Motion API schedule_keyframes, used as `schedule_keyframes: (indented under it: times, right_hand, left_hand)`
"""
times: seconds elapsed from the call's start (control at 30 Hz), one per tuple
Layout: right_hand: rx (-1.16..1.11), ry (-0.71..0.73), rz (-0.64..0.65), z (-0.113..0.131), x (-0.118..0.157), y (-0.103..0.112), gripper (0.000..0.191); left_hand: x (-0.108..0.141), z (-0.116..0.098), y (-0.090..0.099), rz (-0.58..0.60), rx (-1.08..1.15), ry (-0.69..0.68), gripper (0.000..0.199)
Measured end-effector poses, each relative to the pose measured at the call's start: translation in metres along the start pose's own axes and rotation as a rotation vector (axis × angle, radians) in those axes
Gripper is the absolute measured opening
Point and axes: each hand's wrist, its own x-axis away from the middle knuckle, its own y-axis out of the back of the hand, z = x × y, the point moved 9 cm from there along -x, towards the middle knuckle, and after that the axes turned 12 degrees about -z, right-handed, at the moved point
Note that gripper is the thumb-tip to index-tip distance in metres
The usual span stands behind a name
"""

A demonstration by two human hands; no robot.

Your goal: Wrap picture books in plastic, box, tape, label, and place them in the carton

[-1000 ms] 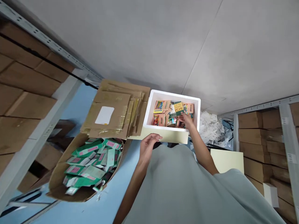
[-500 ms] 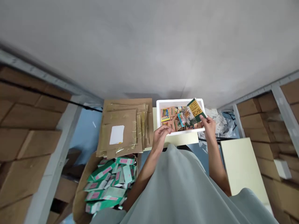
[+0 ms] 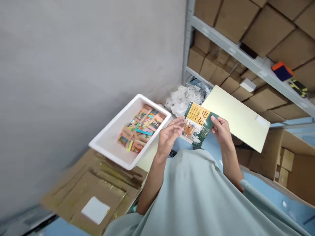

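Observation:
A thin booklet (image 3: pixel 194 126) with a green and yellow cover, Chinese lettering and a drawn scene is held up in front of my body. My right hand (image 3: pixel 221 129) pinches its right edge, thumb on the cover. At the left edge, my left hand (image 3: pixel 169 136) has its fingers curled together against the booklet. To the left of my hands, a white foam box (image 3: pixel 105 142) stands tilted in view. Several small colourful packs and booklets (image 3: pixel 142 129) lie inside it, toward its right end.
Flattened cardboard (image 3: pixel 73 190) with a white paper (image 3: pixel 95 209) lies at lower left. Behind the booklet are crumpled white scraps (image 3: pixel 184 98) and a pale yellow tabletop (image 3: pixel 236 118). Shelves (image 3: pixel 228 47) of cartons rise at the right, above an open cardboard box (image 3: pixel 300 164).
My view has turned to the right. The booklet has moved from over the foam box to the box's right, in front of me, and my left hand has come up to its left edge.

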Motion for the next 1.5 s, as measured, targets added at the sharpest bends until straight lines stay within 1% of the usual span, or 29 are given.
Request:
schedule_keyframes:
  times: [0.07, 0.1, 0.13, 0.27, 0.3, 0.37, 0.43, 0.5, 0.53, 0.57, 0.63, 0.67, 0.7, 0.73, 0.8, 0.83, 0.9, 1.03, 1.13, 1.2, 1.33, 1.5]
  right_hand:
    - [-0.025, -0.001, -0.059, 0.002, -0.017, 0.038, 0.063]
    - [-0.032, 0.003, -0.084, 0.004, -0.026, 0.058, 0.061]
    - [-0.036, 0.005, -0.106, 0.007, -0.036, 0.079, 0.060]
    - [-0.080, -0.012, -0.178, 0.025, -0.077, 0.163, 0.059]
    - [-0.095, -0.020, -0.189, 0.030, -0.087, 0.184, 0.059]
    - [-0.123, -0.037, -0.202, 0.039, -0.105, 0.222, 0.059]
    - [-0.141, -0.046, -0.203, 0.044, -0.122, 0.254, 0.058]
    - [-0.133, -0.027, -0.224, 0.047, -0.137, 0.282, 0.056]
    - [-0.117, 0.001, -0.261, 0.049, -0.143, 0.294, 0.053]
    - [-0.093, 0.051, -0.325, 0.052, -0.148, 0.307, 0.049]
    - [-0.023, 0.212, -0.504, 0.064, -0.149, 0.329, 0.041]
    - [0.030, 0.309, -0.567, 0.073, -0.146, 0.333, 0.038]
    - [0.098, 0.404, -0.591, 0.081, -0.143, 0.332, 0.033]
    - [0.172, 0.490, -0.571, 0.089, -0.141, 0.324, 0.027]
    - [0.305, 0.613, -0.456, 0.100, -0.139, 0.301, 0.020]
    - [0.358, 0.656, -0.407, 0.103, -0.140, 0.291, 0.020]
    - [0.442, 0.714, -0.381, 0.108, -0.144, 0.280, 0.022]
    - [0.626, 0.767, -0.409, 0.117, -0.157, 0.276, 0.024]
    - [0.772, 0.793, -0.391, 0.121, -0.166, 0.275, 0.024]
    - [0.873, 0.781, -0.377, 0.120, -0.172, 0.272, 0.025]
    - [1.040, 0.758, -0.383, 0.112, -0.182, 0.265, 0.021]
    - [1.178, 0.802, -0.475, 0.103, -0.192, 0.254, 0.021]
  left_hand:
    - [-0.007, 0.015, -0.055, 0.152, -0.020, 0.056, 0.023]
    - [-0.012, 0.022, -0.080, 0.196, -0.044, 0.058, 0.023]
    - [-0.017, 0.028, -0.104, 0.214, -0.070, 0.038, 0.023]
    - [-0.048, 0.043, -0.190, 0.154, -0.159, -0.134, 0.023]
    - [-0.056, 0.048, -0.212, 0.162, -0.171, -0.155, 0.025]
    - [-0.068, 0.064, -0.255, 0.225, -0.177, -0.141, 0.029]
    - [-0.076, 0.084, -0.297, 0.333, -0.176, -0.063, 0.036]
    - [-0.078, 0.105, -0.331, 0.414, -0.190, 0.047, 0.041]
    - [-0.079, 0.114, -0.344, 0.426, -0.203, 0.093, 0.044]
    - [-0.080, 0.121, -0.355, 0.417, -0.214, 0.124, 0.046]
    - [-0.083, 0.128, -0.371, 0.368, -0.227, 0.132, 0.049]
    - [-0.085, 0.128, -0.378, 0.350, -0.231, 0.115, 0.050]
    - [-0.087, 0.128, -0.386, 0.345, -0.234, 0.090, 0.050]
    - [-0.088, 0.127, -0.394, 0.352, -0.239, 0.064, 0.050]
    - [-0.091, 0.125, -0.409, 0.392, -0.254, 0.022, 0.049]
    - [-0.093, 0.125, -0.416, 0.416, -0.259, 0.004, 0.048]
    - [-0.098, 0.124, -0.428, 0.460, -0.265, -0.026, 0.046]
    - [-0.109, 0.123, -0.447, 0.529, -0.276, -0.083, 0.043]
    - [-0.118, 0.119, -0.458, 0.585, -0.277, -0.127, 0.038]
    - [-0.124, 0.117, -0.464, 0.623, -0.278, -0.146, 0.035]
    - [-0.138, 0.116, -0.467, 0.681, -0.297, -0.149, 0.031]
    - [-0.150, 0.119, -0.468, 0.732, -0.249, -0.126, 0.032]
